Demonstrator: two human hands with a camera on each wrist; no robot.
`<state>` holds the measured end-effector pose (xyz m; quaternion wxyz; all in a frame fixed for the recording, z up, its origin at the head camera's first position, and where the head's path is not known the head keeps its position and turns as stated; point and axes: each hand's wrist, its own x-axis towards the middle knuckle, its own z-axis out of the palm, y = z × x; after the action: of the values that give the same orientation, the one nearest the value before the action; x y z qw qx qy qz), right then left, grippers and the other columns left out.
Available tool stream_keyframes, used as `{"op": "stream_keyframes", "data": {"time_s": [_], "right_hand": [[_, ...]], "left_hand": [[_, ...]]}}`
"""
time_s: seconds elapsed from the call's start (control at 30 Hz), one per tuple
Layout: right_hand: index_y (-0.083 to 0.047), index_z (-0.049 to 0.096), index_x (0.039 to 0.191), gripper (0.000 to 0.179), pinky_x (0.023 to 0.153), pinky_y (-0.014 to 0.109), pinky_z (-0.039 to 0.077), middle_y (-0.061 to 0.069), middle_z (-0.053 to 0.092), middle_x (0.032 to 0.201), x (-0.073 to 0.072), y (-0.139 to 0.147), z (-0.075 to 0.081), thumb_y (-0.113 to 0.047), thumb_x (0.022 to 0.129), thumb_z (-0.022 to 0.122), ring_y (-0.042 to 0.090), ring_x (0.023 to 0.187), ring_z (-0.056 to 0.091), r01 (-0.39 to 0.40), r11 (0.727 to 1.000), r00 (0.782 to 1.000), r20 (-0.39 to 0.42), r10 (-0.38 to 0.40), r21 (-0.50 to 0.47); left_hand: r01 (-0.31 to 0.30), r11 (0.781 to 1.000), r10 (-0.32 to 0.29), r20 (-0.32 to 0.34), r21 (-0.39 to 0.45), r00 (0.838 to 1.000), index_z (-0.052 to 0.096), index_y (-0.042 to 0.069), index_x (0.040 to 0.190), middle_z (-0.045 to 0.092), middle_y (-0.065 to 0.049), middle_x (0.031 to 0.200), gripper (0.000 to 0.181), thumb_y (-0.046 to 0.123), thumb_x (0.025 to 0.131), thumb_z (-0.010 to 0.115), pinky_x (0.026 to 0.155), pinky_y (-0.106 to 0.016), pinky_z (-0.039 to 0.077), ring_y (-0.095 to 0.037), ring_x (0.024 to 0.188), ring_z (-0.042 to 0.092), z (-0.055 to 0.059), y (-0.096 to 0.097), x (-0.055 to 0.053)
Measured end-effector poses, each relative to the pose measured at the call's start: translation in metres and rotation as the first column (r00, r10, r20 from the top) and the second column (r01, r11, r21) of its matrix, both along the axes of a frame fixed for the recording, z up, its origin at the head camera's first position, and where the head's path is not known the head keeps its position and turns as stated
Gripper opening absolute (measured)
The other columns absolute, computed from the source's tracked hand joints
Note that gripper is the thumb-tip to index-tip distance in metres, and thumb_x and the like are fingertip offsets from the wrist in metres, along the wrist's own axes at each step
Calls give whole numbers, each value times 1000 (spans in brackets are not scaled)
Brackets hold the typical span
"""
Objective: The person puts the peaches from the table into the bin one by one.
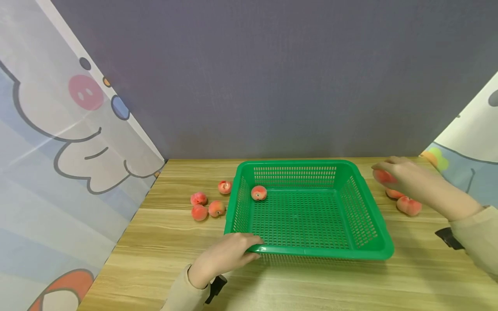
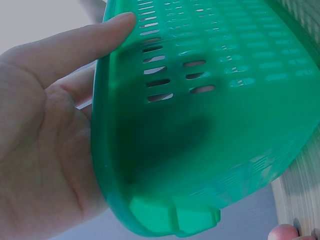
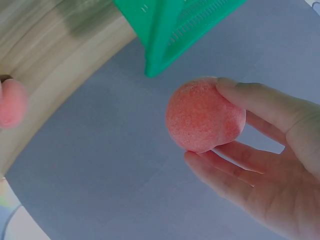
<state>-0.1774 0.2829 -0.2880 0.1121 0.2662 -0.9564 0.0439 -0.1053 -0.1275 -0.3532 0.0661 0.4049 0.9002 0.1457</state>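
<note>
A green plastic basket [image 1: 307,250] with slotted walls stands on the wooden table. My left hand [image 1: 229,252] grips its near rim by the left corner, thumb on the inner side and fingers outside in the left wrist view. One peach [image 1: 258,193] lies inside the basket at the back left. To the right of the basket, my right hand [image 1: 412,179] holds another peach [image 3: 205,115] off the table, pinched between thumb and fingertips. Beneath that hand two more peaches lie on the table, the nearer peach [image 1: 409,206] in plain sight, the other partly hidden.
Left of the basket several peaches sit on the table, among them a peach [image 1: 225,187] close to the basket's wall. A grey wall [image 1: 272,86] rises behind the table [image 1: 163,242]. Cartoon-printed sheets [image 1: 58,129] flank both sides.
</note>
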Motion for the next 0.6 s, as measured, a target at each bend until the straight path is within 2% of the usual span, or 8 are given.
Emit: {"op": "stream_keyframes", "data": {"time_s": [0.07, 0.23, 0.27, 0.3, 0.47, 0.5, 0.53, 0.6], "right_hand": [[-4, 58, 106, 39, 67, 41, 44, 15, 55, 99, 0, -4, 5, 9, 69, 56, 30, 86, 51, 26, 1000, 999, 47, -27, 12], [-7, 59, 103, 31, 63, 34, 44, 6, 55, 90, -4, -13, 11, 1, 73, 63, 24, 79, 51, -11, 999, 1000, -1, 11, 40], [-9, 58, 103, 29, 57, 33, 45, 6, 53, 90, -3, -15, 12, -3, 75, 63, 22, 72, 52, -2, 1000, 1000, 29, 1, 26], [-8, 58, 103, 29, 58, 33, 45, 6, 54, 90, -4, -17, 13, -1, 76, 61, 22, 73, 53, -6, 1000, 1000, 30, 5, 29], [-2, 61, 101, 32, 58, 38, 47, 11, 56, 89, -13, -30, 14, 4, 70, 67, 27, 70, 54, -73, 997, 997, 4, 73, 4], [1, 61, 99, 34, 63, 42, 46, 13, 57, 87, -17, -32, 13, 5, 66, 70, 30, 76, 54, -107, 994, 993, -44, 108, 21], [3, 61, 98, 37, 62, 43, 46, 14, 57, 85, -19, -35, 13, 3, 63, 73, 31, 74, 54, -130, 991, 990, -60, 131, 21], [4, 61, 98, 39, 62, 42, 46, 15, 56, 85, -21, -42, 14, 2, 62, 75, 31, 74, 53, -135, 991, 989, -50, 136, 25]], "left_hand": [[1, 1000, -1, -4, 1, 1000, 62, 13, 98, 61, 7, 87, 18, 18, 81, 64, 64, -13, 43, 2, 75, 53, -1, 0, 0], [6, 1000, -6, -9, 6, 1000, 62, 13, 98, 61, 7, 87, 18, 18, 81, 64, 64, -13, 43, 1, 75, 53, -1, 0, -1], [7, 1000, -7, -10, 6, 1000, 62, 13, 98, 61, 7, 87, 18, 18, 81, 64, 64, -13, 43, 1, 75, 53, -1, 0, -1], [7, 1000, -7, -11, 6, 1000, 62, 13, 97, 61, 7, 86, 17, 18, 81, 64, 64, -13, 43, 1, 75, 53, -1, 0, -1], [4, 1000, -4, -8, 5, 1000, 62, 13, 97, 61, 7, 87, 17, 18, 81, 64, 64, -13, 43, 1, 75, 53, 0, 0, 0], [4, 1000, -4, -7, 5, 1000, 62, 13, 97, 61, 7, 87, 17, 18, 81, 64, 64, -13, 43, 1, 75, 53, 0, 0, 0], [4, 1000, -4, -5, 6, 1000, 62, 13, 97, 61, 7, 86, 17, 18, 81, 64, 64, -13, 43, 2, 75, 53, 0, 0, 0], [3, 1000, -3, -2, 10, 1000, 62, 13, 97, 61, 7, 86, 17, 18, 81, 64, 63, -13, 43, 2, 74, 53, 0, 0, -1]]}}
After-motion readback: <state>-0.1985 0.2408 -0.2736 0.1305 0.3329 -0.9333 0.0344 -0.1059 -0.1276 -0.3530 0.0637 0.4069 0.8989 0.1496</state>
